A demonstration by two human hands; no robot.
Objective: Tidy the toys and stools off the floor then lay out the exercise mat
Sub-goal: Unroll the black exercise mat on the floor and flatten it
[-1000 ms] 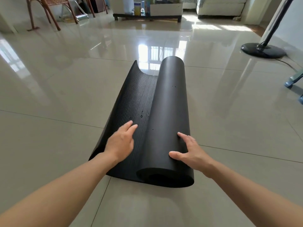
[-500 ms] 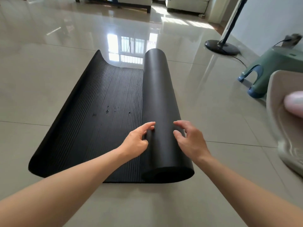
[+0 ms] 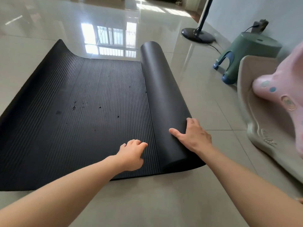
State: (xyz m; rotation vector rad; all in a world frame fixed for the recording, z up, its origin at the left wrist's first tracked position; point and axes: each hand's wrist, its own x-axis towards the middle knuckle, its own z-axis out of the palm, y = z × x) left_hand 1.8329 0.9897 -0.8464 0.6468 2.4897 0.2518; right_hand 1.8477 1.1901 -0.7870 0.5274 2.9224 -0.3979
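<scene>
**Q:** Glossy grey tile is seen as the floor (image 3: 164,202). What is carried on it?

**A:** A black ribbed exercise mat (image 3: 82,112) is laid flat across the left and middle of the floor. Its far left corner is curled upward. The remaining roll (image 3: 162,95) is located along the mat's right edge, smooth side out.

**Q:** What is found toward the floor's right edge?

**A:** A beige moulded plastic piece (image 3: 255,122) is positioned near the roll, with a pink toy (image 3: 278,92) resting on it. Beyond these, a green stool (image 3: 246,51) with blue feet is placed, and behind it the round base of a fan stand (image 3: 196,35).

**Q:** How are the hands disposed?

**A:** The right hand (image 3: 193,136) is laid over the near end of the roll, fingers spread. The left hand (image 3: 131,154) is rested on the flat ribbed surface just beside the roll, fingers loosely bent, nothing gripped.
</scene>
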